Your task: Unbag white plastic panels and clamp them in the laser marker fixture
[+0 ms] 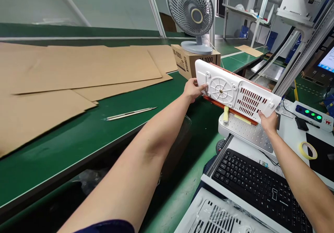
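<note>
A white plastic housing (236, 90) with slotted vents and a round ribbed pattern is held up on edge, tilted down to the right. An orange-red part (217, 102) shows behind it along the top and bottom edges. My left hand (193, 89) grips its left end, thumb on the white face. At the lower right end, my right hand (268, 121) holds it, also with the thumb in front. My other fingers are mostly hidden behind it. Below is a perforated metal plate (250, 135), with yellow tape (225, 114) by the housing's lower edge.
Cardboard sheets (86, 67) and two thin sticks (130, 113) lie on the green bench (114, 132). A fan (194, 13) stands on a carton (185, 60). Nearer are a keyboard (258, 187), a tape roll (308, 150), and another vented white housing (219, 217).
</note>
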### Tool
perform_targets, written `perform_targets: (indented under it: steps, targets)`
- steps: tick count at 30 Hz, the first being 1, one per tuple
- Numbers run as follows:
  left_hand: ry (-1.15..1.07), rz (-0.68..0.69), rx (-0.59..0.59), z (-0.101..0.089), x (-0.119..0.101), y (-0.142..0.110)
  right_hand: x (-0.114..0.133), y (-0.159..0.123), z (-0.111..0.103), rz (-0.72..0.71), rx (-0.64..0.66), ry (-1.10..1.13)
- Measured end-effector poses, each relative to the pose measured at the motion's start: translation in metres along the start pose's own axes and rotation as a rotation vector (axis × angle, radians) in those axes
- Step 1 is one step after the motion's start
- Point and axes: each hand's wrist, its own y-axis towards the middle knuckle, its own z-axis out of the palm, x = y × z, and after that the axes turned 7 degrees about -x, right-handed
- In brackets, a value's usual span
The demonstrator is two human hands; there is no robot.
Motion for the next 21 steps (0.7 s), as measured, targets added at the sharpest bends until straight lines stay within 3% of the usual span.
perform_targets:
  steps: [5, 9, 14, 18, 21]
  targets:
    - [0.014, -0.036, 0.034, -0.013, -0.006, -0.019, 0.019, -0.014, -0.017, -0.031, 0.001, -0.035]
    - [-0.069, -0.035, 0.032, -0.032, -0.021, -0.045, 0.036, -0.04, -0.047, -0.059, -0.007, -0.043]
    - [-0.263, 0.089, 0.026, -0.066, -0.06, -0.105, 0.051, -0.081, -0.113, -0.227, -0.057, 0.045]
    - [-0.395, 0.229, -0.018, -0.1, -0.091, -0.174, 0.06, -0.11, -0.178, -0.471, -0.21, 0.058]
    - [-0.477, 0.292, -0.06, -0.124, -0.108, -0.22, 0.074, -0.129, -0.222, -0.682, -0.248, 0.087]
